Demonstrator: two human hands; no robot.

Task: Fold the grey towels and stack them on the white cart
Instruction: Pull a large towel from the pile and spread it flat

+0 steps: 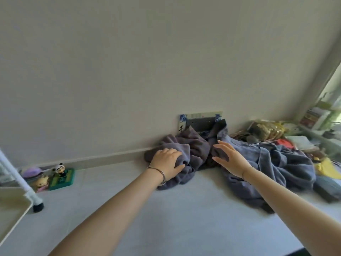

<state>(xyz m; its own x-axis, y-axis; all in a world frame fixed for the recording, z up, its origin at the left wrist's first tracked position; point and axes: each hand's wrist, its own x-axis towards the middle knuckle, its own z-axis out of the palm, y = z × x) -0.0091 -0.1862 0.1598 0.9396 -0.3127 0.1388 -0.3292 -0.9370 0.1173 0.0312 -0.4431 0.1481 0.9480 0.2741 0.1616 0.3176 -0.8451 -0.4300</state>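
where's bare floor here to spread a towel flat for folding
The widest bare floor lies between the forearms, in front of the grey towels. More lies between the towels and the panda figurine. Right of the towels it is crowded with clutter.

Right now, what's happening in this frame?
A person is reaching into a heap of crumpled grey towels on the floor by the wall. The left hand grips a bunch of towel at the heap's left side. The right hand is open, fingers spread, just over the middle of the heap, holding nothing. No towel is folded yet. Only a corner of the white cart shows at the left edge, and no towel is visible on that part.
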